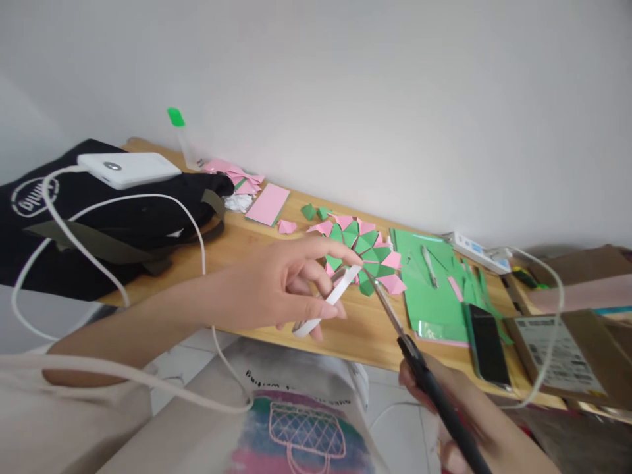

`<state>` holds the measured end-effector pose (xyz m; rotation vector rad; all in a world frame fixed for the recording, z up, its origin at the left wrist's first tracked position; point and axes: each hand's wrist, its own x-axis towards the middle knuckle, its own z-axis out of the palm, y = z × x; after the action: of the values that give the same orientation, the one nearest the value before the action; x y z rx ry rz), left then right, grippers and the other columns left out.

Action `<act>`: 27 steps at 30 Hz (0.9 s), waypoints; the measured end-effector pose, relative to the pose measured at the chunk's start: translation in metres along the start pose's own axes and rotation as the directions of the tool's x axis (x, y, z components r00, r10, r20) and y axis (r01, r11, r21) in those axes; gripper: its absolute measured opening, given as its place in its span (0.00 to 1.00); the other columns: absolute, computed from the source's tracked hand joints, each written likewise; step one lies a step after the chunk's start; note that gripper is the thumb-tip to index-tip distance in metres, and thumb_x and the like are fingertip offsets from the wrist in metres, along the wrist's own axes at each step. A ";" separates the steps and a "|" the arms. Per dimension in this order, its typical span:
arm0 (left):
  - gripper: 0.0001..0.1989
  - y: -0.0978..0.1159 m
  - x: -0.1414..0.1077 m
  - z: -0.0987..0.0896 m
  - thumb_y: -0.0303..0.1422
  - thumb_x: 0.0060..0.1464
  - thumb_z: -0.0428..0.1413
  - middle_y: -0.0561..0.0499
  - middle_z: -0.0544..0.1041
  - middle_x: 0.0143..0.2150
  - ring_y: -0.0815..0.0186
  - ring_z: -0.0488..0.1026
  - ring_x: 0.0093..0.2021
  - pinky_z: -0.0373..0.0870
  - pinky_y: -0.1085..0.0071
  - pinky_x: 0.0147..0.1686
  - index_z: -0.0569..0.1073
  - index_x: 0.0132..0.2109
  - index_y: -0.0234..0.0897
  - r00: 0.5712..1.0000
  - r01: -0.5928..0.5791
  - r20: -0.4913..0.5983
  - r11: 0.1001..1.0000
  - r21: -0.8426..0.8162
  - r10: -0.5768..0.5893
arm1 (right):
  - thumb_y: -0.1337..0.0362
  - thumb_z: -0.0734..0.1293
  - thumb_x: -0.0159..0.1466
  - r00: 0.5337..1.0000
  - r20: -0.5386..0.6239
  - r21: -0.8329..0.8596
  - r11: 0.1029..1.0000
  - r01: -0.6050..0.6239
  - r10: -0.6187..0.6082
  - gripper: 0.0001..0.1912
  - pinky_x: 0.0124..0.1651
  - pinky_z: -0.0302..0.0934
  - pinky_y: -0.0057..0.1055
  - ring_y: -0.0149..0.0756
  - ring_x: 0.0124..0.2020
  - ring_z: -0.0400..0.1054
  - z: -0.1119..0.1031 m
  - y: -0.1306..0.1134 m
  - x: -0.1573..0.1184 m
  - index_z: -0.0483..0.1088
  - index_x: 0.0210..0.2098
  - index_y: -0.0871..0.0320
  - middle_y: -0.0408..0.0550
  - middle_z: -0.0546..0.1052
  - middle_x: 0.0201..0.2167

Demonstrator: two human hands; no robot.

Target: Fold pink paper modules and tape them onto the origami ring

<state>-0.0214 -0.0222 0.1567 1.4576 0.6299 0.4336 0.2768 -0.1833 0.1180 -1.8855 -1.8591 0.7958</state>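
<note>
My left hand [266,280] pinches a narrow white roll of tape [323,308], held edge-on above the table, with the index finger stretched past it. From the right, my right hand [478,401] grips black-handled scissors [415,359]. Their metal blades reach up to the far end of the tape, close to my left index fingertip; whether they touch it I cannot tell. Behind both hands lies a round flower-like arrangement of folded green and pink paper pieces [368,247], partly hidden by my left hand.
Green sheets [419,280] with a pen [429,265] lie right, beside a phone [488,345] and cardboard box [567,355]. A power strip [476,251] sits against the wall. Left are a black bag [99,230], white power bank [129,169] and pink paper stack [268,203]. A white cable [143,375] crosses my left arm.
</note>
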 end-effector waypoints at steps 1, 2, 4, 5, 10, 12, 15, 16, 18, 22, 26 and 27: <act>0.21 0.000 0.000 0.000 0.30 0.54 0.58 0.55 0.79 0.33 0.70 0.78 0.27 0.66 0.82 0.21 0.65 0.54 0.45 1.000 -0.011 0.016 1.000 0.013 0.011 | 0.43 0.71 0.48 0.999 0.032 -0.030 0.999 -0.029 0.030 0.33 0.37 0.72 0.36 0.49 0.41 0.75 -0.003 0.000 0.000 0.73 0.51 0.49 0.52 0.79 0.43; 0.20 -0.001 0.001 -0.001 0.30 0.55 0.58 0.55 0.79 0.34 0.70 0.78 0.27 0.68 0.81 0.23 0.65 0.54 0.45 0.999 -0.025 0.035 0.999 0.022 0.025 | 0.45 0.72 0.47 0.997 0.057 -0.065 0.997 -0.048 0.052 0.34 0.37 0.73 0.37 0.50 0.41 0.75 -0.005 -0.001 0.001 0.73 0.51 0.49 0.52 0.79 0.43; 0.20 -0.002 0.002 -0.002 0.30 0.55 0.57 0.54 0.79 0.36 0.70 0.78 0.27 0.70 0.79 0.25 0.65 0.55 0.46 0.997 -0.050 0.065 0.998 0.027 0.048 | 0.45 0.73 0.45 0.997 0.047 -0.147 0.987 -0.058 0.066 0.34 0.35 0.73 0.37 0.52 0.42 0.76 -0.009 0.000 0.003 0.74 0.50 0.50 0.52 0.79 0.45; 0.20 -0.003 0.002 -0.002 0.30 0.56 0.57 0.54 0.79 0.37 0.70 0.78 0.26 0.70 0.79 0.25 0.65 0.55 0.46 0.996 -0.059 0.074 0.998 0.025 0.057 | 0.44 0.72 0.45 0.998 0.022 -0.181 0.982 -0.057 0.062 0.34 0.35 0.74 0.38 0.53 0.42 0.76 -0.010 0.000 0.005 0.75 0.49 0.50 0.53 0.79 0.46; 0.22 -0.003 0.003 -0.001 0.30 0.55 0.57 0.52 0.79 0.38 0.70 0.78 0.25 0.68 0.80 0.22 0.66 0.56 0.47 0.994 -0.076 0.082 0.997 0.024 0.074 | 0.40 0.66 0.51 0.998 -0.054 -0.256 0.967 0.002 -0.016 0.29 0.34 0.73 0.37 0.50 0.38 0.77 -0.015 0.000 0.007 0.77 0.45 0.49 0.51 0.80 0.43; 0.22 -0.002 0.003 0.000 0.30 0.55 0.57 0.52 0.79 0.38 0.69 0.78 0.25 0.66 0.81 0.20 0.66 0.57 0.46 0.995 -0.063 0.082 0.998 0.030 0.060 | 0.41 0.66 0.53 1.000 -0.005 -0.255 0.967 0.023 -0.025 0.27 0.35 0.73 0.35 0.47 0.37 0.77 -0.016 0.000 0.007 0.77 0.46 0.49 0.50 0.80 0.42; 0.22 0.000 0.004 0.001 0.29 0.54 0.57 0.52 0.79 0.38 0.69 0.78 0.25 0.65 0.82 0.18 0.67 0.57 0.47 0.995 -0.040 0.088 0.999 0.034 0.037 | 0.44 0.67 0.54 0.998 0.056 -0.231 0.973 0.025 -0.012 0.26 0.40 0.72 0.33 0.45 0.39 0.77 -0.016 0.003 0.006 0.75 0.49 0.48 0.49 0.80 0.43; 0.22 0.000 0.004 0.001 0.29 0.54 0.57 0.52 0.80 0.38 0.69 0.78 0.25 0.65 0.82 0.18 0.67 0.56 0.47 0.995 -0.040 0.089 0.999 0.035 0.037 | 0.44 0.67 0.55 0.998 0.069 -0.222 0.975 0.026 -0.011 0.26 0.41 0.72 0.32 0.44 0.39 0.77 -0.016 0.004 0.006 0.74 0.49 0.48 0.49 0.80 0.43; 0.22 0.000 0.004 0.000 0.29 0.54 0.57 0.53 0.80 0.38 0.70 0.78 0.24 0.64 0.83 0.18 0.68 0.56 0.47 0.996 -0.043 0.086 0.998 0.042 0.039 | 0.46 0.67 0.56 0.996 0.085 -0.208 0.977 0.038 -0.021 0.26 0.42 0.72 0.31 0.43 0.40 0.77 -0.016 0.009 0.004 0.73 0.50 0.48 0.49 0.80 0.43; 0.21 0.000 0.004 0.000 0.28 0.55 0.56 0.52 0.80 0.38 0.70 0.78 0.25 0.64 0.83 0.18 0.67 0.55 0.47 0.995 -0.044 0.091 0.998 0.053 0.039 | 0.49 0.67 0.57 0.995 0.071 -0.214 0.973 0.082 -0.068 0.23 0.42 0.72 0.30 0.42 0.39 0.76 -0.017 0.019 -0.001 0.72 0.50 0.48 0.48 0.80 0.43; 0.19 -0.001 0.007 -0.002 0.28 0.55 0.56 0.52 0.79 0.38 0.70 0.78 0.25 0.66 0.83 0.19 0.68 0.54 0.46 0.993 -0.032 0.114 0.999 -0.016 0.034 | 0.49 0.68 0.56 0.993 0.033 -0.227 0.967 0.115 -0.110 0.21 0.38 0.72 0.29 0.43 0.37 0.76 -0.018 0.014 0.001 0.74 0.46 0.49 0.49 0.80 0.40; 0.19 -0.001 0.007 -0.002 0.28 0.55 0.56 0.52 0.79 0.37 0.70 0.78 0.25 0.67 0.82 0.19 0.68 0.53 0.46 0.992 -0.029 0.125 0.999 -0.043 0.034 | 0.49 0.68 0.56 0.994 0.028 -0.225 0.968 0.110 -0.106 0.20 0.36 0.71 0.29 0.43 0.36 0.76 -0.018 0.010 0.004 0.74 0.44 0.50 0.50 0.80 0.39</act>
<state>-0.0170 -0.0165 0.1546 1.4448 0.4957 0.3739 0.2956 -0.1775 0.1256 -1.8930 -2.1199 0.5860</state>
